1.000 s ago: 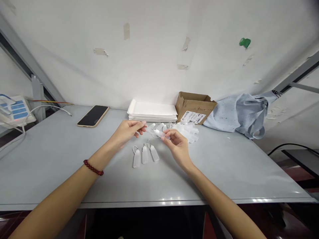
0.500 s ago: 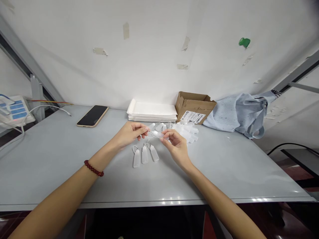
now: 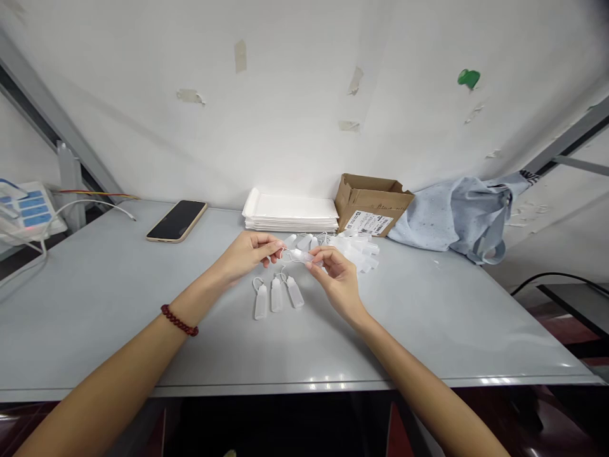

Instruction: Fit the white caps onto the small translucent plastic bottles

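Note:
Between my hands, above the grey table, is a small translucent white tag-like piece [image 3: 301,256] with a thin cord at its left end. My right hand [image 3: 337,279] pinches the body of this piece. The fingertips of my left hand [image 3: 250,254] are closed on its cord. Nearer to me, three similar pieces with cord loops lie in a row: a left one [image 3: 261,301], a middle one [image 3: 276,296] and a right one [image 3: 295,292]. Behind and beside my right hand is a pile of more such pieces [image 3: 361,249].
A stack of white padded envelopes [image 3: 291,214] and an open cardboard box [image 3: 373,206] stand by the wall. A phone [image 3: 177,221] lies left on the table [image 3: 214,355]. Light blue cloth [image 3: 447,216] is at the right; a power strip [image 3: 33,212] with cables is far left.

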A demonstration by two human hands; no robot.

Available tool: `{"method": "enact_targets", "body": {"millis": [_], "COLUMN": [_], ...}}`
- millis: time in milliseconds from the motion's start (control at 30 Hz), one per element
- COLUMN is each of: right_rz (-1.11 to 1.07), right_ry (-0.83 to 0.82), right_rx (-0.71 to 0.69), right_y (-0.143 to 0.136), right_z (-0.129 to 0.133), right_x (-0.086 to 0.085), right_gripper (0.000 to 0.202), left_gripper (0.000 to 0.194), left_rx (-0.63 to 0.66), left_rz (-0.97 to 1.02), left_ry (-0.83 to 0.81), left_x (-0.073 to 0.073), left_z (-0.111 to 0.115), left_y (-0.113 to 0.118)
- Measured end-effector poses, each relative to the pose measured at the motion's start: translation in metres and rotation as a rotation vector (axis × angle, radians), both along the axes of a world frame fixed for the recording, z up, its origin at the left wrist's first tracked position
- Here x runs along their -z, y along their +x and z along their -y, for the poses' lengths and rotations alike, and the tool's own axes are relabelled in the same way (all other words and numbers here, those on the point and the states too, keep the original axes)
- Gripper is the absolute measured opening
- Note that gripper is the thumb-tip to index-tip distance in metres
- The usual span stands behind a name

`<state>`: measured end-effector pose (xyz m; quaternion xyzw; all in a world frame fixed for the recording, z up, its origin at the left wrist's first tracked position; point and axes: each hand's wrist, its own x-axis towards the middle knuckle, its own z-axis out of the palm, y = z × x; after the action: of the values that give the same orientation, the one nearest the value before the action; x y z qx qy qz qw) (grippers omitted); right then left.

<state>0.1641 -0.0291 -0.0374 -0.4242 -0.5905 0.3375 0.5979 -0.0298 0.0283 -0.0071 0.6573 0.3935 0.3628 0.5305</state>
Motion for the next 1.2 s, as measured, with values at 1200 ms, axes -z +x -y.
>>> {"method": "enact_targets", "body": {"millis": [1200], "right_rz": [0.096], "right_ry": [-0.049], "right_rx": [0.0], "right_y": [-0.004], "right_z": [0.003], "right_x": [0.007], "right_gripper": [0.01], "left_gripper": [0.022], "left_rx": [-0.234], "left_rz": [-0.007], "left_ry": [0.012], "left_x": [-0.004], "left_z": [0.014], "left_y": [0.018]}}
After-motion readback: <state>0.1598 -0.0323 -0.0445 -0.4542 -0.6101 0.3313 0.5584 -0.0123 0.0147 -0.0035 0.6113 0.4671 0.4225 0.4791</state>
